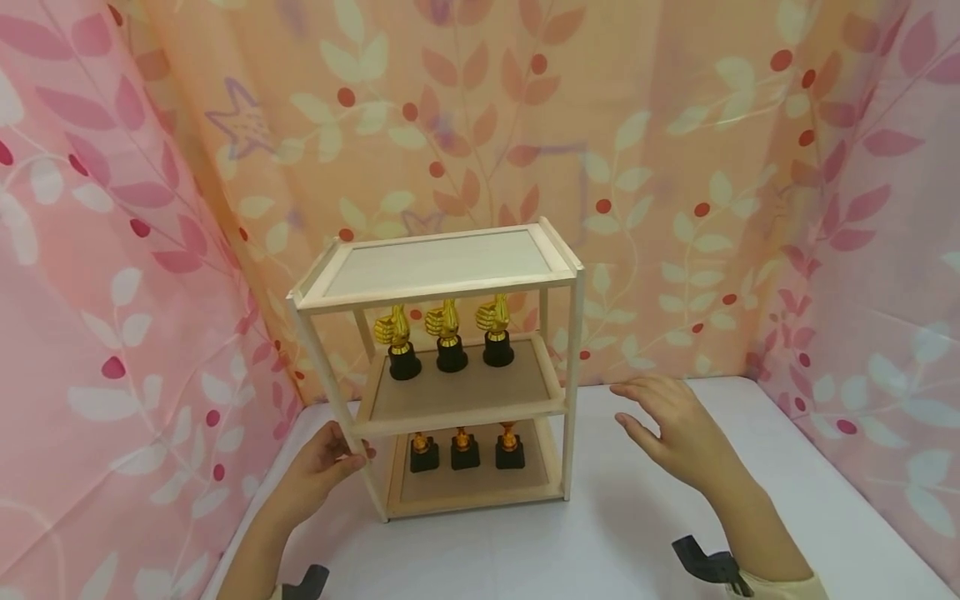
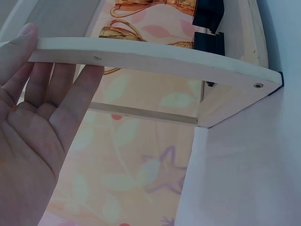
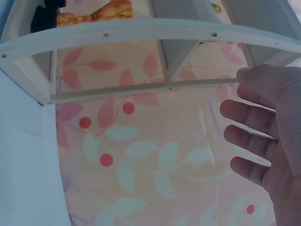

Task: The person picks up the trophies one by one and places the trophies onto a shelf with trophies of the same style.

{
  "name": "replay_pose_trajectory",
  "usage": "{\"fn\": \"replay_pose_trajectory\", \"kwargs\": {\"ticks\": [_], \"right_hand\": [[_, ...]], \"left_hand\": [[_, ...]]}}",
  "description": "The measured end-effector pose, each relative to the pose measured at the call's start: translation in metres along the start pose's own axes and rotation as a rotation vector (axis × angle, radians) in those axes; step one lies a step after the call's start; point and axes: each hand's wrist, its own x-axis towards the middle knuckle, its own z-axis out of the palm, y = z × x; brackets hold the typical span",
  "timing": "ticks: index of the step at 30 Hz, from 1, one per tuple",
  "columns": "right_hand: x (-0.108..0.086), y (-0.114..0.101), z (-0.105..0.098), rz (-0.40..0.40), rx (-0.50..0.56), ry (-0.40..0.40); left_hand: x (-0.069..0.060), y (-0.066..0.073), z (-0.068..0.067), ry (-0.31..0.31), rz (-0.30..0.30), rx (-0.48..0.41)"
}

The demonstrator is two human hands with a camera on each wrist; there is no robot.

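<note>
A small three-tier wooden shelf (image 1: 459,422) stands on the white table in the head view. Three gold thumbs-up trophies (image 1: 447,327) on black bases line its middle tier. Three small trophies (image 1: 464,450) with black square bases and orange-gold tops stand on the bottom tier, their upper parts partly hidden by the middle tier's edge. My left hand (image 1: 318,471) holds the shelf's front left post (image 2: 155,59), thumb on one side and fingers on the other. To the right of the shelf, my right hand (image 1: 671,425) is raised with loosely bent fingers, apart from the shelf and holding nothing.
The shelf's top tier (image 1: 442,265) is a pale panel with raised side rails. White cloth covers the table (image 1: 517,550). Floral curtains hang behind (image 1: 660,208) and at both sides. Dark straps (image 1: 705,562) show at both wrists.
</note>
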Motion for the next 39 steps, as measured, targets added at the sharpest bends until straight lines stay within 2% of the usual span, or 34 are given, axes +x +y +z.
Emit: {"fn": "replay_pose_trajectory", "kwargs": {"ticks": [9,15,24,33,39], "right_hand": [[-0.008,0.02,0.015,-0.006,-0.062,-0.022],[-0.015,0.028,0.019,0.022,-0.074,-0.027],[-0.024,0.031,0.022,0.024,-0.095,-0.044],[-0.018,0.031,0.015,0.027,-0.099,-0.033],[-0.019,0.032,0.015,0.032,-0.113,-0.027]], "left_hand": [[-0.001,0.001,0.0,0.013,0.002,0.034],[0.0,0.003,0.002,0.026,0.01,0.055],[-0.003,0.005,0.007,0.028,-0.017,0.054],[0.001,0.006,0.008,0.02,0.0,0.055],[0.0,0.007,0.009,0.024,-0.015,0.071]]}}
